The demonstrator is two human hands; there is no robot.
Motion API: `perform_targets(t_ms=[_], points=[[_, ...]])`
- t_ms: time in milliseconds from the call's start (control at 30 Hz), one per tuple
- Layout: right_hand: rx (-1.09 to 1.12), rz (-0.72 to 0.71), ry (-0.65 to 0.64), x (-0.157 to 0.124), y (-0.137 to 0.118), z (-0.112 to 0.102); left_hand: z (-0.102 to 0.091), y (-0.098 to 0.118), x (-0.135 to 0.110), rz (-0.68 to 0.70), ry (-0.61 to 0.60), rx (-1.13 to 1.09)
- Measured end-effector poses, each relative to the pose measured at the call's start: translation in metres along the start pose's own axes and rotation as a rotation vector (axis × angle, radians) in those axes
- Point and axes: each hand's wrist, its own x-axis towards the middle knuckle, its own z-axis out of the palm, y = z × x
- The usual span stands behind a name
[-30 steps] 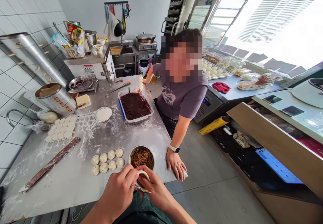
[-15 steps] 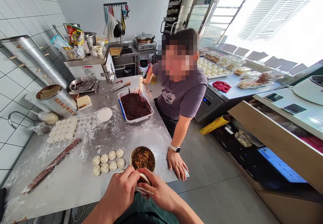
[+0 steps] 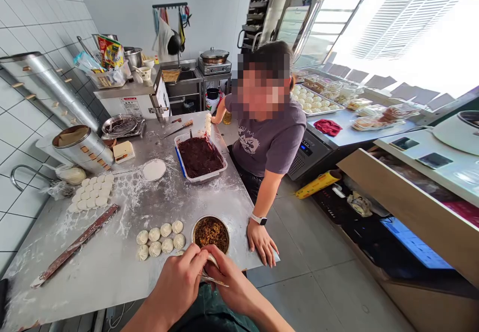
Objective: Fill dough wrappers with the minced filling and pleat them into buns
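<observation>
Both hands are closed around a partly folded dough bun [image 3: 212, 260] near the table's front edge. My left hand [image 3: 178, 278] pinches the dough's rim with thumb and forefinger. My right hand [image 3: 229, 278] cups the bun from the other side, its fingers curled over it. A thin, flat, shiny edge shows below the right hand; I cannot tell what it is. Just beyond my hands is a metal bowl [image 3: 226, 250] of dark chopped filling [image 3: 210, 232]. To its left, several pleated buns [image 3: 167, 245] stand in two rows.
A person leans a hand [image 3: 262, 245] on the table's right corner. Farther back are a tub of dark red paste [image 3: 198, 156] and a dish of flour [image 3: 153, 170]. At left lie flattened dough pieces [image 3: 92, 192] and a long reddish-brown wooden strip [image 3: 75, 245].
The bun has tilted in my hands; its dark opening, visible before, is now hidden by dough and fingers. My fingers have shifted slightly along the rim. The other person stays in place.
</observation>
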Motion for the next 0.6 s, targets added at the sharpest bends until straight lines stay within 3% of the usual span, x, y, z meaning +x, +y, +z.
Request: perform_targets(t_ms=[333,600], points=[[-0.013,0.02,-0.011,0.0,-0.012,-0.008,-0.003,-0.002,0.002,-0.04,-0.024,-0.012],[0.031,-0.009,0.012,0.002,-0.005,0.003,-0.001,-0.001,0.002,-0.023,-0.02,-0.009]])
